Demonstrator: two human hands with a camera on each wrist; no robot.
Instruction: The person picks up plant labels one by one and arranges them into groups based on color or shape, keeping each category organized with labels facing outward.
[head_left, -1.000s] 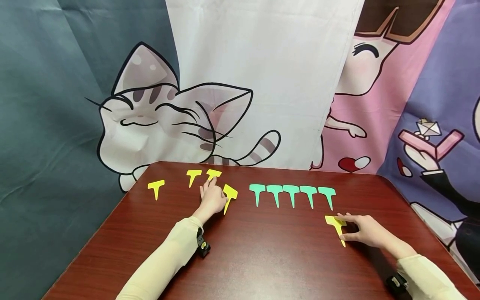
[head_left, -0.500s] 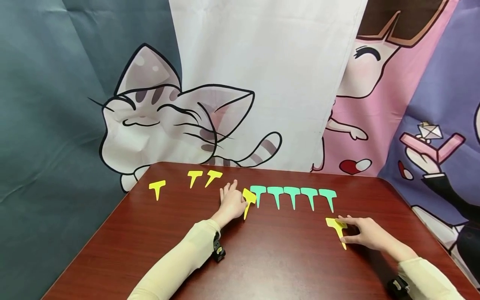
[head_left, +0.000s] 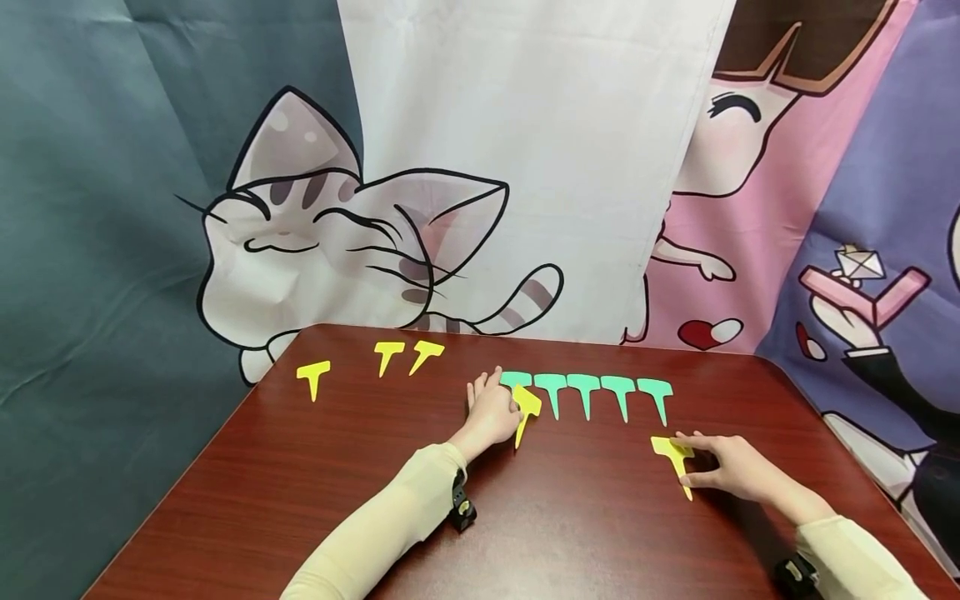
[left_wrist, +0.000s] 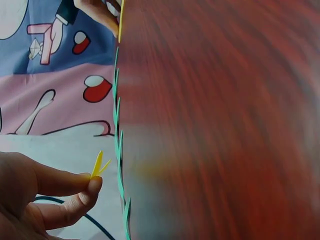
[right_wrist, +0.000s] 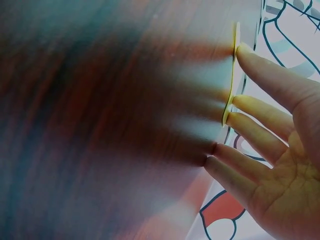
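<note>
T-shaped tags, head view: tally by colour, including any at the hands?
Yellow tags: 5 (1 pinched by the left hand, 1 touched by the right hand)
Green tags: 5
Total: 10

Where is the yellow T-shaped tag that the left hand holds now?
In the head view, the yellow tag is just right of centre, pinched by the left hand, partly covering the leftmost green tag.

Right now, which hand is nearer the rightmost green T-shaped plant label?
Right. The right hand is front-right of that green label; the left hand is well to its left.
</note>
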